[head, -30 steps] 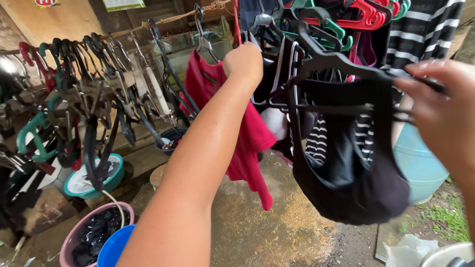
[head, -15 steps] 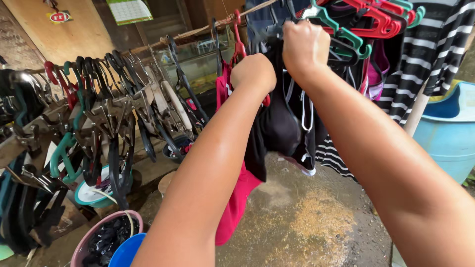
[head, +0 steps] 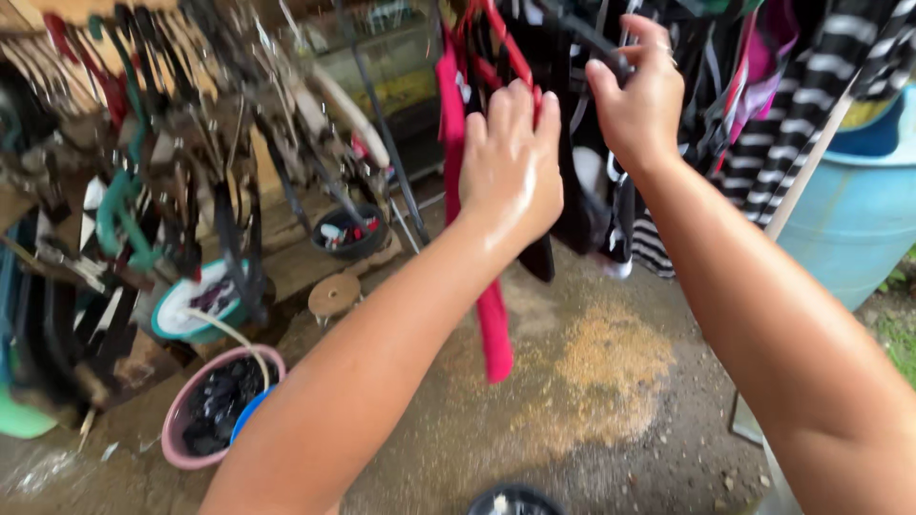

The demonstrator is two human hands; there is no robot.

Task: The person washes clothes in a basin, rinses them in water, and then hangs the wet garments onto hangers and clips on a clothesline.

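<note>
My left hand is raised with its fingers stretched out flat against a red hanger and the pink-red garment that hangs from it. Just to its right, my right hand pinches the arm of a black hanger carrying a black garment. Both hang in a tight row of clothes on hangers. A black-and-white striped garment hangs further right.
Many empty hangers crowd the left side. Below them sits a pink basin with dark laundry and a blue bucket inside. A blue barrel stands at the right. The wet concrete floor has a sawdust patch.
The view has tilted down. My right hand brought the black garment on its hanger in among the hung clothes. My left hand went from a fist to flat fingers on the red hanger.
</note>
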